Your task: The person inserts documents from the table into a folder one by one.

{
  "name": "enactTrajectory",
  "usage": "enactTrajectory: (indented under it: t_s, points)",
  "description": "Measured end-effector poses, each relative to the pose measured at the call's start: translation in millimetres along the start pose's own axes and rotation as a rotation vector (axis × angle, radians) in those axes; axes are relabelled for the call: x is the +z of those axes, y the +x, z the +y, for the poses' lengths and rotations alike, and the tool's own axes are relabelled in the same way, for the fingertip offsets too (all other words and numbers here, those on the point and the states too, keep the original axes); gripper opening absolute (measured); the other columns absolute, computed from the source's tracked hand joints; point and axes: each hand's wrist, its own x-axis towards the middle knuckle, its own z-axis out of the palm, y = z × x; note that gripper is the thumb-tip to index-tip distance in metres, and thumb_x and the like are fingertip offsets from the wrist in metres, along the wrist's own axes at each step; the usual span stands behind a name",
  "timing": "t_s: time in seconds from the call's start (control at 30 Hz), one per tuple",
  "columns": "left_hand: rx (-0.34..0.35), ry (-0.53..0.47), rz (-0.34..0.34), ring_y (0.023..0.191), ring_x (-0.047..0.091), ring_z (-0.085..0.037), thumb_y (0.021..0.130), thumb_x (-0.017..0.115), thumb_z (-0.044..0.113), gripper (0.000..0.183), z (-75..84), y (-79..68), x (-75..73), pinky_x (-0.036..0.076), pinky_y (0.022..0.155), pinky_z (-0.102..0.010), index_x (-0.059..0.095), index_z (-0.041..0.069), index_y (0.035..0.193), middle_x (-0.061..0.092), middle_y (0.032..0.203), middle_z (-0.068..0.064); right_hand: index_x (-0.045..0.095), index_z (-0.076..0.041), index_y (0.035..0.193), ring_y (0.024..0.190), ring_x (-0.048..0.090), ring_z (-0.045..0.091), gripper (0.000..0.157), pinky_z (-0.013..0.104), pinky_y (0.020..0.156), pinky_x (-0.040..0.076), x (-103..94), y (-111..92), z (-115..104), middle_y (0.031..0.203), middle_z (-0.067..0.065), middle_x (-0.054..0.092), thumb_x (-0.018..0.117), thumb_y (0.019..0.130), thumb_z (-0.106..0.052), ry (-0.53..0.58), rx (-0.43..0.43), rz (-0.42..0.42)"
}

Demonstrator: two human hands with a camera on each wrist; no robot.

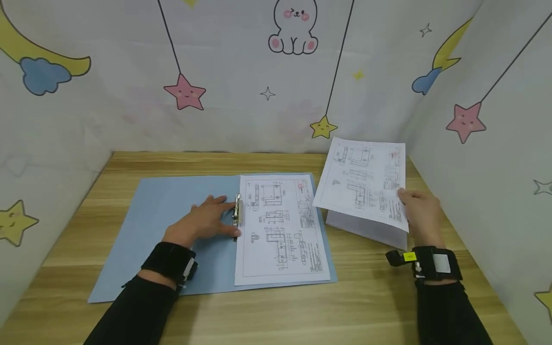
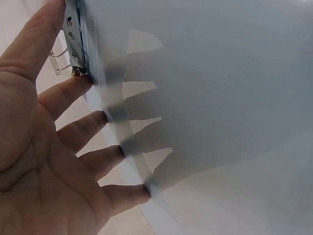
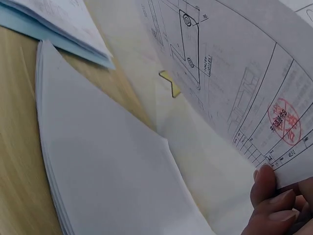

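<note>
A light blue folder (image 1: 159,215) lies spread flat, with printed drawing sheets (image 1: 284,258) on its right half along a metal clip (image 1: 236,218). My left hand (image 1: 204,218) rests across the fold, thumb and fingertips at the clip. Straight, spread fingers show in the left wrist view, with the metal clip (image 2: 74,39) beside the thumb. To the right, my right hand (image 1: 424,213) pinches the edge of a drawing sheet (image 1: 362,177) and holds it up, tilted. The sheet (image 3: 215,63) bears a red stamp in the right wrist view. Below it lies a white paper stack (image 1: 366,229).
Everything lies on a wood-grain table (image 1: 258,316). A white cloth wall (image 1: 233,120) printed with stars and clouds stands behind it and at both sides. Both wrists wear black straps (image 1: 166,261), the right one with a small camera.
</note>
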Motion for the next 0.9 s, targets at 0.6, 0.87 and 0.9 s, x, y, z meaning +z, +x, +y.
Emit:
enactTrajectory:
  t_s: [0.6, 0.87, 0.9]
  points:
    - [0.008, 0.007, -0.010, 0.134, 0.011, -0.043, 0.058, 0.060, 0.070, 0.095, 0.5, 2.0, -0.9, 0.015, 0.097, -0.076, 0.036, 0.023, 0.137, 0.025, 0.149, -0.016, 0.066, -0.008, 0.094, 0.063, 0.063, 0.020, 0.044, 0.024, 0.044, 0.051, 95.9, -78.9, -1.9, 0.084, 0.011, 0.066, 0.054, 0.081, -0.049, 0.152, -0.266, -0.139]
    - [0.005, 0.006, -0.012, 0.134, 0.011, -0.043, 0.058, 0.060, 0.070, 0.096, -3.2, 0.8, -1.2, 0.015, 0.097, -0.077, 0.034, 0.024, 0.138, 0.024, 0.149, -0.015, 0.066, -0.010, 0.089, 0.063, 0.061, 0.019, 0.038, 0.028, 0.047, 0.051, 117.3, -95.4, -1.0, 0.080, 0.010, 0.067, 0.054, 0.082, -0.045, 0.073, -0.320, -0.233]
    - [0.004, 0.008, -0.010, 0.134, 0.011, -0.043, 0.058, 0.060, 0.070, 0.096, -3.8, 0.6, -0.9, 0.015, 0.097, -0.077, 0.034, 0.024, 0.138, 0.024, 0.149, -0.015, 0.066, -0.011, 0.088, 0.062, 0.061, 0.018, 0.036, 0.028, 0.047, 0.050, 118.9, -96.4, -0.7, 0.078, 0.009, 0.067, 0.054, 0.083, -0.045, 0.030, -0.337, -0.233]
